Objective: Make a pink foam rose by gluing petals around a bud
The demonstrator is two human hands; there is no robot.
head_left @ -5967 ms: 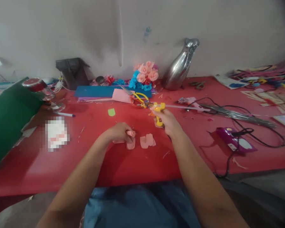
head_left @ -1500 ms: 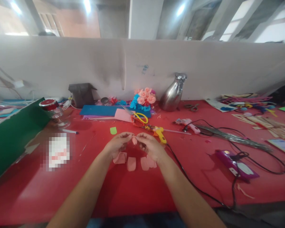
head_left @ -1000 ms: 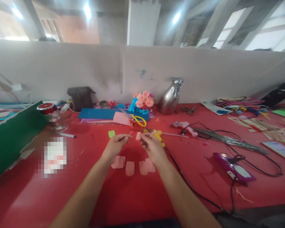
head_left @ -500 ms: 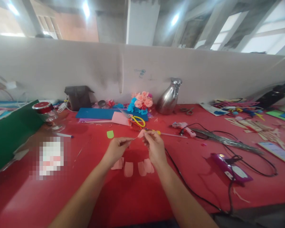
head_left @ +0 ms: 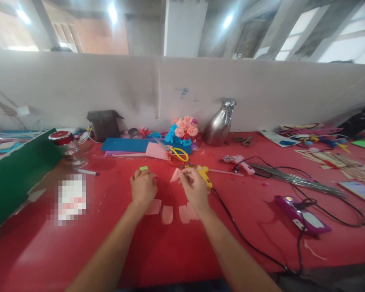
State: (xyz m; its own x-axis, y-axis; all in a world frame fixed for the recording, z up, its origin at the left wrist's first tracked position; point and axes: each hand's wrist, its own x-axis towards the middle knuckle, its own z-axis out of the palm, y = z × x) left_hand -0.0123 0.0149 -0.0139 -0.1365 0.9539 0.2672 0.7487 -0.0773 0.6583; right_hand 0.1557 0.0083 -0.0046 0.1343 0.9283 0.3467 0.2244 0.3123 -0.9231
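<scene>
Right hand (head_left: 195,188) pinching a pink piece (head_left: 175,175) by one end, up above the red desk (head_left: 158,251), just in front of the yellow glue gun (head_left: 205,175). Careful here! Possibly risking a crease or tear, from too hard a squeeze on thin-looking stuff. Or a drop, from so slight a hold. And behind it, so near, the gun: perhaps a smear or a scorch, from one backward slip; impossible to tell whether hot. Watch the black cord (head_left: 237,228) too, running beside the right forearm: liable to drag the gun along after a snag. Lower down, loose pieces (head_left: 167,215), lying flat between the wrists, easily scattered by a low sweep.

Now the pose! Both forearms reaching in from the near side, converging. On the right, thumb and fingertips together on the pink piece, palm turned inward. On the left, hand (head_left: 144,187) back upward, fingers bent down, partly hiding a green scrap (head_left: 143,168); cannot tell whether gripping anything.
</scene>
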